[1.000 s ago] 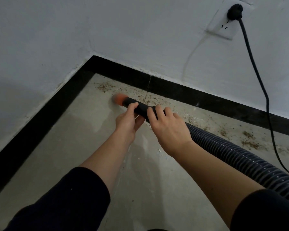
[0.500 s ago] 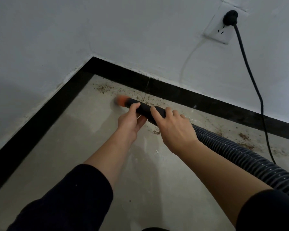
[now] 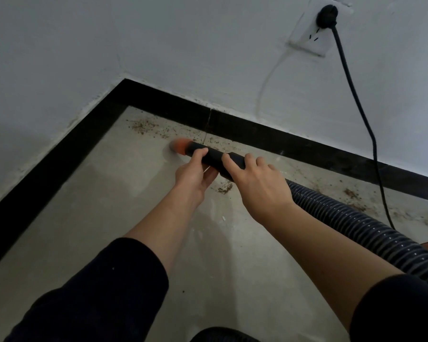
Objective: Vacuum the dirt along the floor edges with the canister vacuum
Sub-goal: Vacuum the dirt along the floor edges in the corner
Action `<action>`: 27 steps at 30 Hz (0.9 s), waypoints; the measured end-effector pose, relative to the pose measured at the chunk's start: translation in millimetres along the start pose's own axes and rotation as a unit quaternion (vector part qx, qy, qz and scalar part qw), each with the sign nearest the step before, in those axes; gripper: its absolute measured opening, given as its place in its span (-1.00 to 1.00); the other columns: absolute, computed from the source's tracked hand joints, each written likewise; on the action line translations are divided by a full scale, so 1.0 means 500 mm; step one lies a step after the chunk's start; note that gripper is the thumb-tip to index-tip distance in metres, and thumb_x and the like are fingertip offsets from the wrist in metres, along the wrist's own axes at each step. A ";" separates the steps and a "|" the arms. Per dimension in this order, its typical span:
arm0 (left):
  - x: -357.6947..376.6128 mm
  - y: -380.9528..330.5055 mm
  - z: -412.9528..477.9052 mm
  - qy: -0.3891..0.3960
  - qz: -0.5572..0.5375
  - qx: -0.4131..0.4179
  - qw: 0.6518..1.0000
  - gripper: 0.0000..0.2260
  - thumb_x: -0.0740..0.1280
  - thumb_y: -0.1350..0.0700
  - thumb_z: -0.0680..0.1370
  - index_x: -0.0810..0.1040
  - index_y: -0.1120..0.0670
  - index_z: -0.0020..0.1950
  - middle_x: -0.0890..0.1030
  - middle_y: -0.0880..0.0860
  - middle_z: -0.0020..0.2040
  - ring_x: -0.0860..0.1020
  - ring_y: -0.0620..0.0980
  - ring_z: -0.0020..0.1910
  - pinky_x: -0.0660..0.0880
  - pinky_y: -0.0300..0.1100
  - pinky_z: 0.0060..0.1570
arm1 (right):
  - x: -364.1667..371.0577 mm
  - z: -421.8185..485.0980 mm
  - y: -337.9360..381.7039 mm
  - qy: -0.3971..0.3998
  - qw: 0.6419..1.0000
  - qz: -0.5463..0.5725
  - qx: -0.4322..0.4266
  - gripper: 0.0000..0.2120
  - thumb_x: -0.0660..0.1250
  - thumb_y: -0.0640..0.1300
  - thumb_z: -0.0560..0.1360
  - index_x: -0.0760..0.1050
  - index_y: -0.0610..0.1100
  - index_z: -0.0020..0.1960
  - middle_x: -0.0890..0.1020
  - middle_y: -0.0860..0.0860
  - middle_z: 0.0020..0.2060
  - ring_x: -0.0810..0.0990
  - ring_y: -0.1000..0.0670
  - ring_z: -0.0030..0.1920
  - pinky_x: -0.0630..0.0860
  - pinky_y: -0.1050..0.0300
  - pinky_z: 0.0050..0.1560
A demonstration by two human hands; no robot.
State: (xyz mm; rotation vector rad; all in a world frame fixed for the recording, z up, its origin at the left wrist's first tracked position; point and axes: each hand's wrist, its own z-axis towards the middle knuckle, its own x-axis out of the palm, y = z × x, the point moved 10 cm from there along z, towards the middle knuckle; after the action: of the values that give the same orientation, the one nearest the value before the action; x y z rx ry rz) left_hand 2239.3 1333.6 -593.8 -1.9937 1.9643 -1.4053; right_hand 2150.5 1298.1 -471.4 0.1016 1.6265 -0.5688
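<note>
A black vacuum nozzle tube (image 3: 214,157) with an orange tip (image 3: 179,147) lies low over the grey floor, pointing left toward the room corner. My left hand (image 3: 195,175) grips the tube from below, near the tip. My right hand (image 3: 260,185) grips it from above, where it joins the ribbed grey hose (image 3: 356,225). Brown dirt (image 3: 146,125) is scattered along the black skirting near the corner. A small clump of dirt (image 3: 224,189) lies under the tube, and more dirt (image 3: 353,197) lies along the right edge.
The black skirting (image 3: 269,137) runs along both white walls and meets at a corner. A black power cord (image 3: 351,95) hangs from a plug in the wall socket (image 3: 314,43) down to the floor at right. An orange canister edge (image 3: 260,246) shows at far right.
The orange tip has slid slightly away from the skirting with both hands on the tube. A small dirt clump now shows on the floor under the tube.
</note>
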 end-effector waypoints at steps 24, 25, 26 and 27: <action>0.022 0.007 -0.035 -0.026 0.067 -0.030 0.997 -0.66 0.31 0.11 0.61 0.46 0.23 0.34 0.61 0.20 0.17 0.63 0.05 0.05 0.59 -0.19 -0.08 | -0.007 -0.019 -0.021 0.012 0.999 0.037 0.007 -0.30 0.30 -0.21 0.53 -0.03 -0.02 0.51 0.35 -0.23 0.28 0.43 -0.23 0.21 0.43 -0.05 0.13; 0.027 -0.001 -0.043 -0.033 0.081 -0.031 0.996 -0.65 0.31 0.12 0.61 0.45 0.23 0.36 0.60 0.22 0.19 0.62 0.06 0.06 0.58 -0.18 -0.07 | -0.013 -0.019 -0.023 0.011 0.999 0.046 0.007 -0.32 0.28 -0.21 0.53 -0.02 -0.03 0.51 0.35 -0.23 0.28 0.42 -0.23 0.21 0.42 -0.06 0.13; 0.033 -0.010 -0.053 -0.042 0.098 -0.031 0.994 -0.64 0.30 0.13 0.61 0.43 0.24 0.38 0.59 0.24 0.21 0.61 0.08 0.07 0.58 -0.17 -0.07 | -0.019 -0.020 -0.026 0.012 0.998 0.059 0.009 -0.34 0.26 -0.22 0.54 -0.02 -0.04 0.51 0.34 -0.24 0.29 0.42 -0.24 0.21 0.42 -0.07 0.14; 0.041 -0.019 -0.063 -0.049 0.115 -0.032 0.992 -0.63 0.30 0.15 0.62 0.41 0.25 0.39 0.58 0.25 0.23 0.61 0.09 0.08 0.58 -0.16 -0.07 | -0.026 -0.022 -0.029 0.013 0.997 0.071 0.011 -0.35 0.24 -0.22 0.55 -0.01 -0.05 0.51 0.34 -0.25 0.29 0.42 -0.25 0.21 0.42 -0.08 0.14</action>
State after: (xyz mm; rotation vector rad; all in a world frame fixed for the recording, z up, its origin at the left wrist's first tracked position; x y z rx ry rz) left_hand 2225.0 1336.6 -557.9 -1.7518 2.1382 -1.1858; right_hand 2136.7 1293.3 -454.4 0.2404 1.6244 -0.4772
